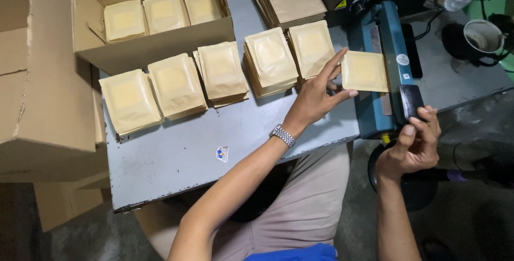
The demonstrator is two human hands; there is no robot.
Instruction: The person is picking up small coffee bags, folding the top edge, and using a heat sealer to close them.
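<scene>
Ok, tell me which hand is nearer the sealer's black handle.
Right. The right hand grips the black handle of the teal sealer; the left hand is off to its left, touching a tan pouch.

A grey table [176, 159] stands in front of the seated person. At its right end sits a heat sealer [383, 62], with 1 pouch [365, 71] lying under its arm. The left hand [316, 97] touches that pouch's left edge; the right hand [412, 146] rests on the sealer's handle [411, 102] at the near end. Left of the sealer, 5 stacks of pouches [176, 85] lie in a row. Behind them is an open box [150, 49] holding 3 more stacks.
</scene>
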